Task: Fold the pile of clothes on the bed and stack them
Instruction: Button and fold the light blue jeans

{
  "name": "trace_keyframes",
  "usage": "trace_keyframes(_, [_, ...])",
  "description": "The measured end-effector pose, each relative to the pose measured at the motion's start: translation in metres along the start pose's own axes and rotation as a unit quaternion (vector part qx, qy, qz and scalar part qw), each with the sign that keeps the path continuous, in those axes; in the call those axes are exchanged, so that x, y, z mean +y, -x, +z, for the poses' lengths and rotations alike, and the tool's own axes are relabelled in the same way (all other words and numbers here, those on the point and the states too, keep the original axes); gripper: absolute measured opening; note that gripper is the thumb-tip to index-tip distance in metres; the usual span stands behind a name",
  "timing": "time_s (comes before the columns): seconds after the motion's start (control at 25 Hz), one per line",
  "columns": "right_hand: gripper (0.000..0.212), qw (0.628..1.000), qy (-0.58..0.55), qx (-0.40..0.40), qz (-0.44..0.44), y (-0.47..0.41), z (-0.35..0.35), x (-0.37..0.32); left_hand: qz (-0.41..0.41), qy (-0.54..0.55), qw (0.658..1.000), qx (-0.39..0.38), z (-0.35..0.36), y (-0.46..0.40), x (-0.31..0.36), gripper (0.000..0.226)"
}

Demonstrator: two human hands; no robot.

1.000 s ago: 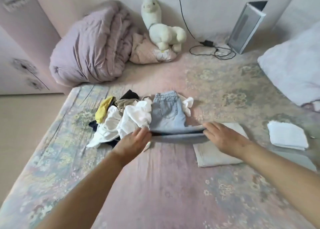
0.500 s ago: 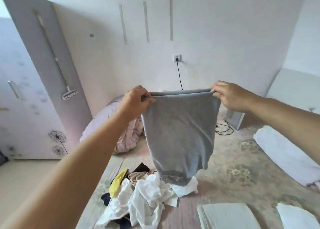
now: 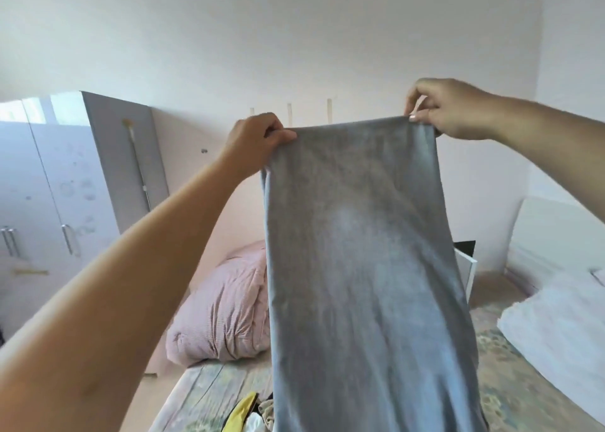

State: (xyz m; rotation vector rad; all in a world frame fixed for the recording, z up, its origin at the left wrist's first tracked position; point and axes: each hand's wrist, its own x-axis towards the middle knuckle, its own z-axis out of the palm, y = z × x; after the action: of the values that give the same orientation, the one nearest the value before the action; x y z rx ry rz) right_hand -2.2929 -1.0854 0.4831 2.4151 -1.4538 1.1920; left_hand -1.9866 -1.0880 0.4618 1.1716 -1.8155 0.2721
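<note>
A grey-blue garment (image 3: 360, 268) hangs full length in front of me, stretched by its top edge. My left hand (image 3: 255, 140) pinches the top left corner and my right hand (image 3: 442, 107) pinches the top right corner, both raised high above the bed (image 3: 203, 392). The cloth falls past the bottom of the view. At the bottom edge a yellow piece (image 3: 242, 413) and a beige piece (image 3: 266, 415) of the unfolded pile (image 3: 253, 423) peek out to the left of the hanging garment. The rest of the pile and the folded items are hidden.
A bundled pink duvet (image 3: 222, 307) lies at the head of the bed against the wall. A white pillow (image 3: 556, 333) lies on the right. A grey wardrobe (image 3: 75, 186) stands at the left. A white panel edge (image 3: 469, 268) shows behind the garment.
Both hands lifted the garment from the bed to well above it, so it now hangs open. The view tilted upward, and the pile and folded stacks dropped out of sight.
</note>
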Motion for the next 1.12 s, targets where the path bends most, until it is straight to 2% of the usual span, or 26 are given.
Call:
trace_keyframes(0.08, [0.013,1.0,-0.005,0.009,-0.007,0.011,-0.007,-0.011,-0.005,0.026,1.0,-0.009,-0.006,0.013,0.004,0.02])
trace_keyframes(0.16, [0.016,0.999,-0.025,-0.04,-0.007,0.028,-0.005,-0.019,-0.007,0.051,0.998,-0.033,-0.01,0.03,0.001,0.02])
trace_keyframes(0.24, [0.016,0.998,-0.05,-0.01,-0.022,0.045,-0.007,-0.024,-0.01,0.107,0.994,0.011,-0.017,0.041,0.0,0.021])
trace_keyframes(0.28, [0.015,0.999,-0.032,-0.005,-0.032,0.051,-0.008,-0.028,0.001,0.107,0.994,-0.005,-0.02,0.045,0.001,0.021])
trace_keyframes(0.36, [0.019,0.986,0.122,-0.106,-0.034,0.058,-0.002,-0.033,0.038,0.016,0.994,-0.101,-0.022,0.049,0.001,0.021])
trace_keyframes(0.4, [0.02,0.975,0.173,-0.133,-0.034,0.061,0.002,-0.034,0.043,0.0,0.992,-0.122,-0.025,0.05,0.0,0.021])
trace_keyframes(0.48, [0.018,0.978,0.187,-0.082,-0.038,0.059,-0.008,-0.041,0.036,0.036,0.995,-0.09,-0.035,0.042,-0.003,0.021])
trace_keyframes(0.52, [0.017,0.981,0.181,-0.059,-0.032,0.056,-0.013,-0.045,0.033,0.037,0.993,-0.103,-0.042,0.038,-0.006,0.017])
trace_keyframes(0.6, [0.014,0.972,0.209,-0.11,-0.022,0.055,-0.013,-0.051,0.055,-0.038,0.983,-0.168,-0.047,0.036,-0.009,0.009])
trace_keyframes(0.64, [0.013,0.969,0.21,-0.126,-0.021,0.056,-0.009,-0.051,0.058,-0.045,0.983,-0.169,-0.047,0.035,-0.013,0.014])
trace_keyframes(0.72, [0.014,0.975,0.195,-0.102,-0.027,0.058,-0.001,-0.053,0.047,-0.017,0.991,-0.125,-0.049,0.03,-0.019,0.014])
trace_keyframes(0.8, [0.014,0.966,0.226,-0.121,-0.028,0.059,0.015,-0.048,0.054,-0.056,0.986,-0.146,-0.041,0.03,-0.027,0.015])
trace_keyframes(0.92, [0.017,0.974,0.214,-0.063,-0.035,0.054,0.028,-0.037,0.085,-0.083,0.983,-0.139,-0.023,0.027,-0.038,0.018])
trace_keyframes(1.0, [0.018,0.965,0.241,-0.096,-0.029,0.054,0.037,-0.029,0.1,-0.119,0.975,-0.159,-0.007,0.027,-0.041,0.018])
trace_keyframes(1.12, [0.017,0.972,0.227,-0.06,-0.012,0.049,0.034,-0.016,0.095,-0.072,0.986,-0.113,0.008,0.017,-0.044,0.019])
